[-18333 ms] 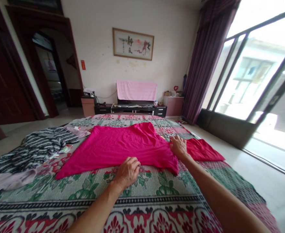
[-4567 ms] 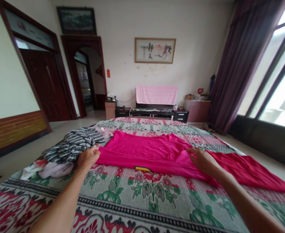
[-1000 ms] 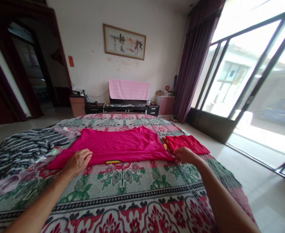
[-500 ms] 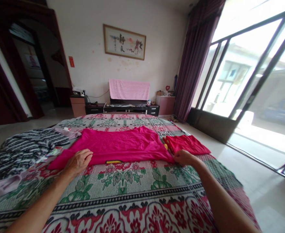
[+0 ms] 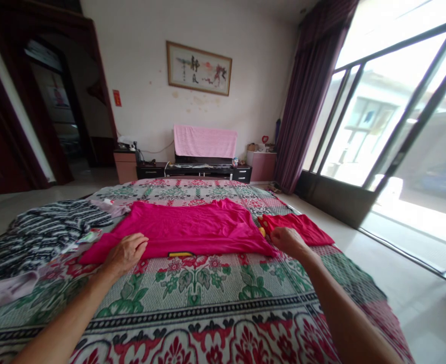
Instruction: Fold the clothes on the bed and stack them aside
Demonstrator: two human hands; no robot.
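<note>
A bright pink garment (image 5: 192, 227) lies spread wide on a flowered bedspread, its near edge folded over in a straight strip. Over the left part of that strip rests my left hand (image 5: 128, 253), fingers curled and closed on the pink cloth. My right hand (image 5: 289, 240) is at the garment's right end, just above its corner, with the fingers bent inward; whatever they hold is hidden. Under the near edge, between the hands, a yellow and black strip (image 5: 181, 254) shows. Close beyond my right hand lies a folded red garment (image 5: 308, 230).
On the left, a black-and-white striped garment (image 5: 52, 222) lies heaped with pale pink cloth (image 5: 10, 290). The flowered bedspread (image 5: 192, 323) reaches toward me. Beyond the bed stands a low black cabinet (image 5: 150, 172); a pink towel (image 5: 206, 141) hangs above it. Glass doors (image 5: 382, 126) are on the right.
My right hand has risen slightly from the pink garment's right corner. The left hand keeps its place on the cloth. The whole view has shifted a little.
</note>
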